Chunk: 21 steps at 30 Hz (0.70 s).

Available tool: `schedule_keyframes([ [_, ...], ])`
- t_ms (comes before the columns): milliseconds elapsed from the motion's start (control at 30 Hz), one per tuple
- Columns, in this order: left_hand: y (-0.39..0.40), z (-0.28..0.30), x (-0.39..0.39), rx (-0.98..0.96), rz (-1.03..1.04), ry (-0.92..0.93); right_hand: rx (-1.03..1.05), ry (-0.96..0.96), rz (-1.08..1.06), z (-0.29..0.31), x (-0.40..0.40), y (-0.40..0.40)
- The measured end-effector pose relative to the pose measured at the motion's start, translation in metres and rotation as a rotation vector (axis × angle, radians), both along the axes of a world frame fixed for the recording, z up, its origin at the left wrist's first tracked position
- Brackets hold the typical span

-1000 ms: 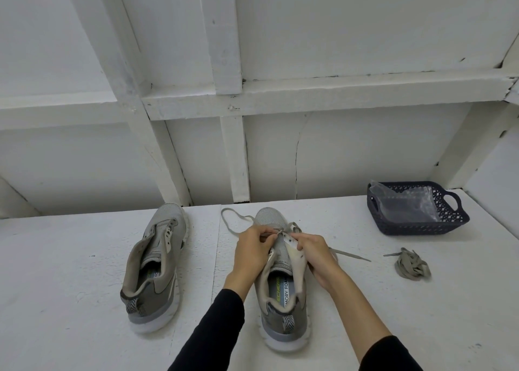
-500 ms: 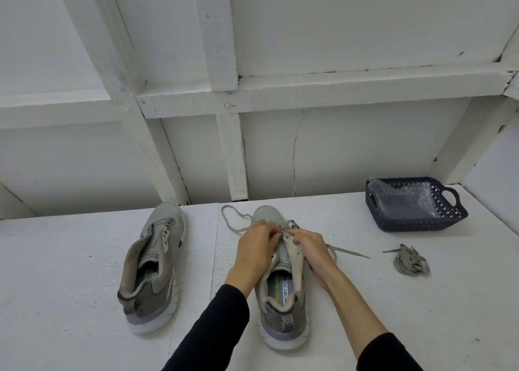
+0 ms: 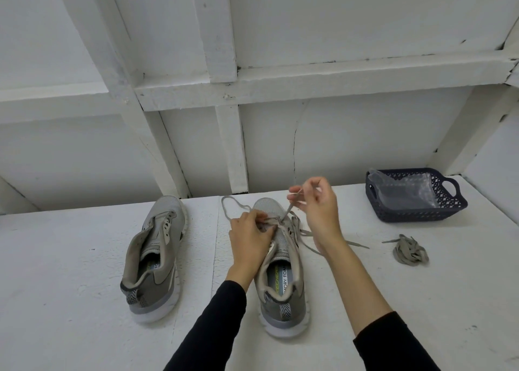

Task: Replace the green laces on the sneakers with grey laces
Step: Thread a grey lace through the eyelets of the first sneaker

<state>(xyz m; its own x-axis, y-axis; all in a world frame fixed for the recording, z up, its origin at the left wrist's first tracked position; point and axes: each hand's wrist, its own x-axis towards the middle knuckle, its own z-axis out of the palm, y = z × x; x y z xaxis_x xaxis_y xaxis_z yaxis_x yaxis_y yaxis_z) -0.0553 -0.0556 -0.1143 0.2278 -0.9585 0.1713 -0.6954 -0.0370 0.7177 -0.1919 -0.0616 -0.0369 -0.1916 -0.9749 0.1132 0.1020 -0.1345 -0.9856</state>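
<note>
Left hand [image 3: 251, 237] pins the right-hand sneaker [image 3: 280, 261] at its eyelets; right hand [image 3: 317, 202] pinches the lace [image 3: 289, 209] taut above. Judged risk: overpulling strips the opposite end free.

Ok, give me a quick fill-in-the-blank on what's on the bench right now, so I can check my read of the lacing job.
1. The right hand pinches the lace and lifts it above the sneaker's ____ end.
2. The left hand holds the sneaker being laced; the other sneaker lies to its ____.
3. The dark basket holds a clear plastic ____.
4. The bundled lace lies on the bench, ____ the basket.

Missing words: toe; left; bag; outside
</note>
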Motion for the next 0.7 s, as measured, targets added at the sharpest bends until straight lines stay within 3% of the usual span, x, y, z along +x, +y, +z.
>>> schedule_keyframes([
  [67,0.002,0.003,-0.002,0.070,0.036,0.026,-0.092,0.011,0.021,0.022,-0.007,0.003],
  [100,0.003,0.005,-0.002,0.112,0.053,0.053,-0.110,0.125,0.021,0.024,-0.012,0.002],
  [233,0.001,0.001,-0.001,0.214,0.083,0.174,0.104,0.919,0.161,-0.014,-0.022,0.002],
  [300,0.002,0.000,-0.002,0.218,0.060,0.300,0.232,1.098,0.235,-0.041,-0.024,0.006],
  [367,0.003,0.002,-0.003,0.214,0.032,0.378,0.245,1.018,0.249,-0.051,-0.026,0.010],
  [433,0.004,0.003,-0.003,0.196,0.011,0.400,0.199,0.807,0.267,-0.038,-0.025,0.012],
  [500,0.005,0.002,-0.003,0.170,-0.005,0.413,0.137,0.418,0.263,-0.008,-0.023,0.013],
  [600,0.006,0.003,-0.002,0.155,0.009,0.431,0.007,-0.340,0.254,0.032,-0.030,0.012],
  [633,0.007,0.004,-0.002,0.153,0.018,0.435,-0.020,-0.481,0.237,0.036,-0.034,0.011],
  [667,0.007,0.005,-0.002,0.146,0.027,0.434,-0.017,-0.481,0.198,0.036,-0.035,0.012],
  [700,0.007,0.005,-0.002,0.136,0.030,0.435,0.018,-0.351,0.142,0.031,-0.035,0.013],
])
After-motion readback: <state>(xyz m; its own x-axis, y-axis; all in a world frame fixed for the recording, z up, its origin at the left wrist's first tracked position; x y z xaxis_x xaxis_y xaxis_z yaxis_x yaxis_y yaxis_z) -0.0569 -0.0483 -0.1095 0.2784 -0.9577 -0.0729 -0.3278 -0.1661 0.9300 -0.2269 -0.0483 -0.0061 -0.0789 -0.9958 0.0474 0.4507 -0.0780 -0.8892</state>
